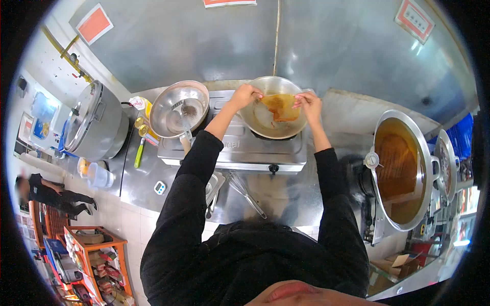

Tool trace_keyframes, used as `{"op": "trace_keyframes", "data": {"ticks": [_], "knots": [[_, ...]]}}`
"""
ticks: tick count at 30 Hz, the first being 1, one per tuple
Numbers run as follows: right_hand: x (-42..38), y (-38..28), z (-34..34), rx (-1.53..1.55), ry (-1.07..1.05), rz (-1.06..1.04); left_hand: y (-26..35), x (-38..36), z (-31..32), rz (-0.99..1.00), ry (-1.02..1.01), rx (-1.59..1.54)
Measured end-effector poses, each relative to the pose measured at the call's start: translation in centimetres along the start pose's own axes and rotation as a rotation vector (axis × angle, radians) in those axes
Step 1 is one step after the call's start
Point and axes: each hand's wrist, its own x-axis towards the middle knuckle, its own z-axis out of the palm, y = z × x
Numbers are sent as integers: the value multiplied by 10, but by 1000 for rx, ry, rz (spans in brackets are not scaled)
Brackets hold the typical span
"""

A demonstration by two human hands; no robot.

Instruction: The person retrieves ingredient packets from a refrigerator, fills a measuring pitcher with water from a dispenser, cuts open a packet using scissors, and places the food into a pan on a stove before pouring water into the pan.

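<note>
Over the right-hand pan [253, 121] on the stove, both my hands pinch the upper edge of a clear plastic bag [278, 104] smeared with orange-brown sauce. My left hand [248, 96] is closed on its left corner. My right hand [309, 104] grips the other corner, fingertips pressed together. Below the bag shows the pan's pale inner surface, partly hidden by the bag. On the stove's left side sits a second pan [162, 104] with a slotted spatula [182, 115] lying in it, beside a dark patch on its bottom.
The two-burner steel stove [245, 158] stands on a metal counter with a whisk [247, 194] and a small timer [160, 187]. A large lidded pot [99, 125] is at left, near a green-handled tool [139, 153]. A wide pot of brown liquid [403, 214] stands right. A person [56, 191] is far left.
</note>
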Motion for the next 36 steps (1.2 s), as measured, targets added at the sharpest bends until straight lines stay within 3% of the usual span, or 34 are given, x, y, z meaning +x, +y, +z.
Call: {"op": "trace_keyframes", "data": {"ticks": [6, 8, 10, 13, 14, 15, 16, 17, 18, 19, 20, 21, 23, 26, 29, 32, 36], "knots": [[16, 20, -12, -353, 90, -26, 12, -2, 2, 30, 176, 33], [11, 3, -14, -284, 45, -49, 19, -3, -2, 33, 270, 60], [21, 7, -21, -582, 52, -149, 32, -3, -9, 54, 366, 68], [5, -38, -8, -382, 50, -58, 31, 1, -17, 71, 359, 37], [6, -36, -16, -617, 35, -221, 41, -2, -21, 27, 341, -39], [8, -35, -15, -597, -7, -307, 33, -1, -13, -21, 334, -26], [3, -39, -21, -750, -48, -300, 16, 0, 2, 94, 471, -76], [-19, -61, -2, -341, -39, -218, 62, -24, -22, -111, 430, -58], [-26, -77, 5, -381, -69, -118, 51, -29, -5, -63, 650, -243], [-33, -60, 2, -170, 2, -118, 53, -39, 4, -48, 731, -181], [-39, -52, -3, -268, 53, -166, 84, -61, -12, -320, 458, -1022], [-57, -66, 1, -455, 25, -356, 108, -85, -28, -418, 405, -1397], [-87, -91, 22, -562, 5, -492, 86, -112, -11, -290, 327, -1597], [-120, -119, 46, -591, -146, -653, 113, -183, -26, -159, 551, -1409], [-141, -130, 73, -593, -326, -741, 156, -260, -57, -297, 767, -1287], [-191, -161, 126, -332, -440, -608, 183, -346, -74, -336, 884, -1068], [-271, -194, 196, 102, -711, -597, 252, -485, -85, -483, 1109, -933]]}}
